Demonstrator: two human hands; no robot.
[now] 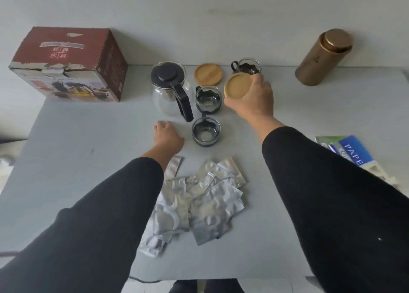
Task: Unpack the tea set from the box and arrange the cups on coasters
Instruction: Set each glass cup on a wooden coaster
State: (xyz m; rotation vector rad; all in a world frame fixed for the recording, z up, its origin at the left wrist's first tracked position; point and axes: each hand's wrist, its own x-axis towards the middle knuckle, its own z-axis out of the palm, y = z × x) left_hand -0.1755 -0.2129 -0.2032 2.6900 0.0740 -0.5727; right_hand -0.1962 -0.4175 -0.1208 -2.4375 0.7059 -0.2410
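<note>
My right hand (pixel 254 98) holds a round wooden coaster (pixel 237 85) tilted above the table, just right of the middle glass cup (pixel 208 99). A second coaster (pixel 208 74) lies flat near the wall. Another glass cup (pixel 206 132) stands nearer me, and a third cup (pixel 246 66) sits behind my right hand. The glass teapot (pixel 171 87) with black lid and handle stands left of the cups. My left hand (pixel 167 135) rests palm down on the table, left of the near cup, holding nothing. The red tea set box (pixel 70 64) sits at the far left.
A pile of silver foil sachets (pixel 199 202) lies between my forearms. A bronze cylindrical canister (pixel 324 57) stands at the far right by the wall. A blue and green paper packet (pixel 347 150) lies at the right edge. The grey table (pixel 88 160) meets a white wall.
</note>
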